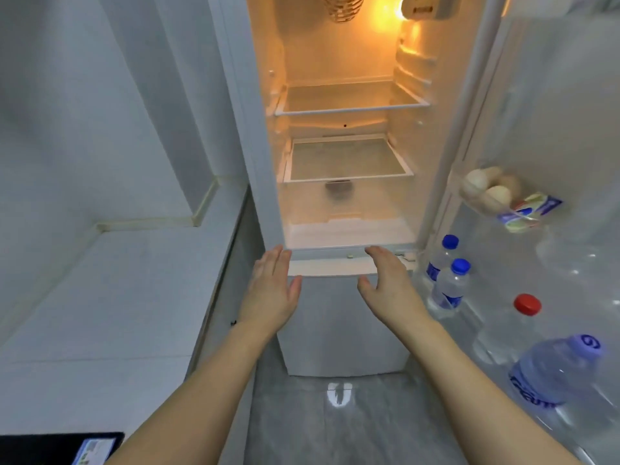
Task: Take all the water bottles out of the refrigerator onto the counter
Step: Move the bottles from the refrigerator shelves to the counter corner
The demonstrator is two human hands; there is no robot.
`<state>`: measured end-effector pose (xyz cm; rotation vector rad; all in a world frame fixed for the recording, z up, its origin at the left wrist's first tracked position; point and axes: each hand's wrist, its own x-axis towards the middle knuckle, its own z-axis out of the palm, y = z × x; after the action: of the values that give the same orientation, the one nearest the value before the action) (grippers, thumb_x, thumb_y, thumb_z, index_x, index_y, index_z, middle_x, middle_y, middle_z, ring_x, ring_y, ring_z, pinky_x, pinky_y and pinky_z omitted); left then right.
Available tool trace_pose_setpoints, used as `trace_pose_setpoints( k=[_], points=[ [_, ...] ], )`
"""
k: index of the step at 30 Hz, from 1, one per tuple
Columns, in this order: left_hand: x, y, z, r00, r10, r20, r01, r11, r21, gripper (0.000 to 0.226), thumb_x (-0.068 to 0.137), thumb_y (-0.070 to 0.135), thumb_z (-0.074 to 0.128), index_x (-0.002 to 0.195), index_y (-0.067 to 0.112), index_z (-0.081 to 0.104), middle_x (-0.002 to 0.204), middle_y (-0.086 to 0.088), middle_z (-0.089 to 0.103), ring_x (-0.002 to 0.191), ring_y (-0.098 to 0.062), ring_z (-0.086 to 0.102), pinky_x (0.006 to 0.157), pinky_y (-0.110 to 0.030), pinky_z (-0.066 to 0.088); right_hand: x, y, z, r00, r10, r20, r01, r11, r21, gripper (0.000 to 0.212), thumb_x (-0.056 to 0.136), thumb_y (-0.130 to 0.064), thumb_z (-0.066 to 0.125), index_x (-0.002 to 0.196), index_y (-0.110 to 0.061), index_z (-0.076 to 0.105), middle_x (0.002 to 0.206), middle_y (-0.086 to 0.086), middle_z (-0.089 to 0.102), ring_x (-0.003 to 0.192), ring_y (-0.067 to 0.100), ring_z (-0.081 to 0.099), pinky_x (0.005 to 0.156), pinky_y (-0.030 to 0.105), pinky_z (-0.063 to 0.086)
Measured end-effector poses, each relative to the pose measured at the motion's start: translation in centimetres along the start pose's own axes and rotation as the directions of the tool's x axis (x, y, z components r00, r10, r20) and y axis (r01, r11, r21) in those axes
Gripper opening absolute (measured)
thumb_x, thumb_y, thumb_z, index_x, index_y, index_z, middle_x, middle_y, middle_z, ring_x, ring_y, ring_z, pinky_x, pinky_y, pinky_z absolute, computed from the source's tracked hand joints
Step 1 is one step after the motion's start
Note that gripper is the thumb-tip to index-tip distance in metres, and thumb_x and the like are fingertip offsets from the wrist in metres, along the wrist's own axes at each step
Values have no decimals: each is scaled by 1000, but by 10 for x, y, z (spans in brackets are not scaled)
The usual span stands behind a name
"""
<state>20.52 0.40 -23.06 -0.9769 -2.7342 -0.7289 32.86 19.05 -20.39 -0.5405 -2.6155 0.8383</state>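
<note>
Right of right hand [391, 283]: water bottles [449, 285].

Open air lies between the hands and the door-shelf bottles [449, 283]; the shelf rail [469, 317] fronts them.

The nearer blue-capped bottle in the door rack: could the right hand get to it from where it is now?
Probably yes. The right hand is open and holds nothing, and the blue-capped bottle stands upright in the door rack just to its right, with nothing between them. A second blue-capped bottle stands behind it, not in the way.
</note>
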Motion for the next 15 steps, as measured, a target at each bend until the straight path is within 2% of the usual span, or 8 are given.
trace_pose_setpoints(
  k=[4, 8, 11, 13, 15],
  points=[
    [39, 37, 28, 996, 68, 62, -64, 996, -69, 53, 100, 26, 52, 146, 5, 39, 156, -12, 33, 145, -28, 27, 120, -41, 21, 9, 44, -28, 989, 46, -142, -44, 999, 18, 50, 90, -16, 54, 139, -9, 45, 144, 7, 46, 133, 24, 40, 113, 34, 30],
    [71, 76, 52, 986, 130, 108, -116, 986, -120, 54, 101, 29, 48, 150, 11, 33, 159, -5, 28, 147, -21, 23, 120, -31, 17, 12, 83, -52, 936, 79, -343, -87, 996, -7, 45, 79, -19, 52, 123, -7, 56, 121, 9, 60, 112, 30, 54, 98, 38, 40],
    [90, 103, 67, 975, 171, 140, -149, 976, -156, 53, 102, 30, 45, 151, 13, 31, 159, -2, 28, 147, -17, 22, 117, -26, 15, 10, 106, -61, 901, 131, -414, -145, 989, -4, 43, 79, -22, 51, 119, -8, 58, 113, 5, 62, 100, 28, 57, 90, 39, 46],
    [101, 120, 76, 967, 200, 158, -172, 970, -174, 53, 103, 31, 44, 151, 14, 31, 159, -1, 29, 147, -16, 23, 116, -25, 16, 9, 120, -64, 881, 205, -426, -199, 978, 59, 42, 79, -21, 53, 118, -8, 57, 109, 6, 63, 98, 28, 58, 86, 34, 45],
    [111, 136, 86, 958, 221, 183, -186, 964, -191, 53, 103, 32, 44, 151, 14, 32, 158, -1, 30, 146, -15, 25, 115, -24, 17, 9, 132, -64, 853, 298, -428, -267, 955, 131, 44, 81, -16, 63, 123, -7, 56, 115, 10, 62, 107, 30, 56, 88, 32, 42]
  ],
)
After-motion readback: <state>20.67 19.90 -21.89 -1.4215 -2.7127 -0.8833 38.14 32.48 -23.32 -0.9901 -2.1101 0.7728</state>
